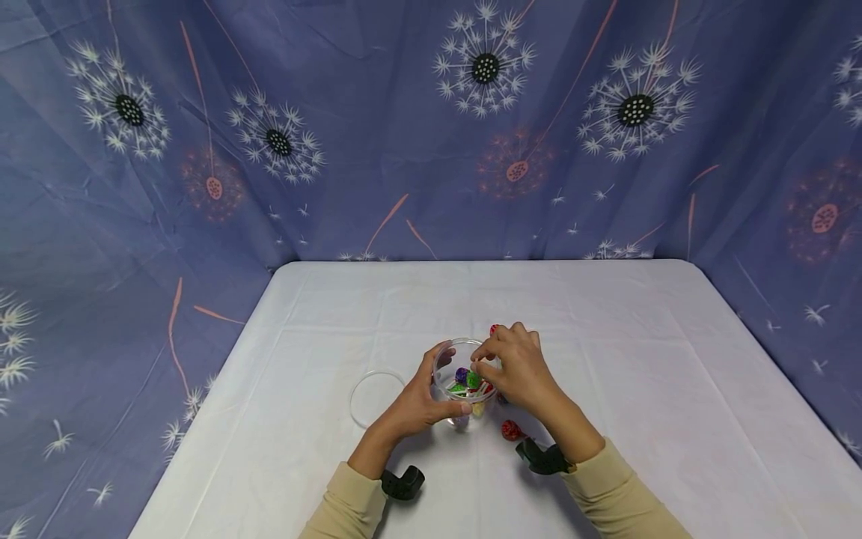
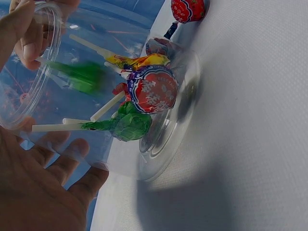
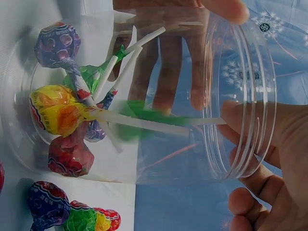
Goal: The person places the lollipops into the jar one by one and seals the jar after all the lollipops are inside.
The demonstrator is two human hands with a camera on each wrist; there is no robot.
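My left hand [image 1: 419, 403] grips a clear plastic jar [image 3: 244, 91] from its left side, fingers and thumb spread around the wall. The jar stands with its mouth tipped up toward me in the head view. With its fingertips in the mouth, my right hand [image 1: 517, 368] pinches the white stick of a green lollipop [image 3: 134, 120], its blurred head hanging inside. Lower in the jar lie several wrapped lollipops: a yellow one [image 3: 55, 109], a purple one [image 3: 57, 44], a dark red one [image 3: 71, 156] and another green one [image 2: 131, 124].
A round clear lid [image 1: 352, 400] lies on the white table [image 1: 303, 449] to the left of the jar. Right of the jar are loose lollipops, among them a red one [image 1: 512, 430] near my right wrist and a blue one [image 3: 48, 202]. A patterned curtain [image 1: 377, 150] surrounds the table.
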